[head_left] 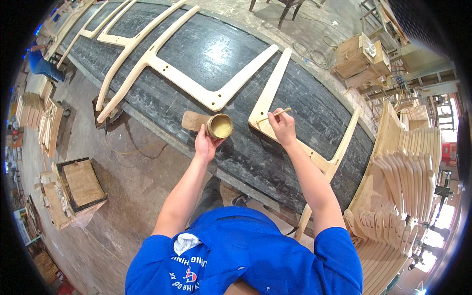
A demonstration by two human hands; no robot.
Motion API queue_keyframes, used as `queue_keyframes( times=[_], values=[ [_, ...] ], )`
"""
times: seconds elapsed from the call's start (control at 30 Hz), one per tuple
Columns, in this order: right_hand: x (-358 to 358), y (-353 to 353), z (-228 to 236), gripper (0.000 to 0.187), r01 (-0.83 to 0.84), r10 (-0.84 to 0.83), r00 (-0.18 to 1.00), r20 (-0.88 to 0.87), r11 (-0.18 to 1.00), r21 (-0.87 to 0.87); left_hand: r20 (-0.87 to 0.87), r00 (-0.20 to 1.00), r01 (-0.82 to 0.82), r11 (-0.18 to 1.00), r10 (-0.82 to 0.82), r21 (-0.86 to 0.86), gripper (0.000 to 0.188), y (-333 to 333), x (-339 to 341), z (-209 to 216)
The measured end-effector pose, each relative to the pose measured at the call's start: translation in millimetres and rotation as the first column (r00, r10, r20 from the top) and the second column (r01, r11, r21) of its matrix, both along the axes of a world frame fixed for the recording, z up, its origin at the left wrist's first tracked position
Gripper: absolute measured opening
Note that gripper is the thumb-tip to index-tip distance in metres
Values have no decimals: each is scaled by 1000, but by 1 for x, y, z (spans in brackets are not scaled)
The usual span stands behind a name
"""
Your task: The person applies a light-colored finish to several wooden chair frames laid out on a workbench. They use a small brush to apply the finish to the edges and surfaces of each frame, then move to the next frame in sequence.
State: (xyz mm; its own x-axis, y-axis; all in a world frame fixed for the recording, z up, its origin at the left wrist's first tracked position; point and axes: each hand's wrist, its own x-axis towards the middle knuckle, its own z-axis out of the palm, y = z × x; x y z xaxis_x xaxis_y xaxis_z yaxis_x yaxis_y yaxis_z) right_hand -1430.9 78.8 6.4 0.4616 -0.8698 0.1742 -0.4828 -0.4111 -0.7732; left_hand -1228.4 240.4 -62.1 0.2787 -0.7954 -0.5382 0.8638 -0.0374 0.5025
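Note:
My left hand point(207, 143) is closed around a small round can point(219, 126) of pale yellow, glue-like stuff, its open top facing up. A flat brown wooden piece point(194, 121) juts out from the can's left side; whether it is joined to the can, I cannot tell. Between the fingertips of my right hand point(283, 129) is a thin wooden stick point(275, 115). Its tip points down at the corner of a pale wooden chair-side frame point(268, 93), close to the holes there. That frame lies on a long dark tabletop point(236, 142).
Other pale frames point(182, 81) lie along the table to the left. Curved wooden parts point(408, 182) are stacked at the right. Wooden boxes stand on the floor at left point(81, 182) and far right point(356, 54). A person in blue point(42, 61) is at the far left.

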Motion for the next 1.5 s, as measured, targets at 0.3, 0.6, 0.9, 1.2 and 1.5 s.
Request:
queue_keyframes(
  times=[0.3,0.6,0.9,1.2,1.5],
  values=[
    [0,-16,6,21,-21,16,998,55,996,84,-16,999,-51,999,51,14,53,12,10,2],
    [6,-38,-1,19,3,-6,994,106,999,33,-34,999,-27,1000,27,15,52,4,2,0],
    [-1,-73,17,6,-585,541,772,-334,810,-40,-20,999,-28,1000,28,-1,50,-1,4,3],
    [-10,-74,40,12,-461,481,871,-96,870,173,54,998,-19,1000,20,-8,50,-9,-2,-3],
    [-50,-13,7,12,-41,-308,783,540,841,539,279,955,87,993,-105,78,41,-56,-52,12]
  ],
)
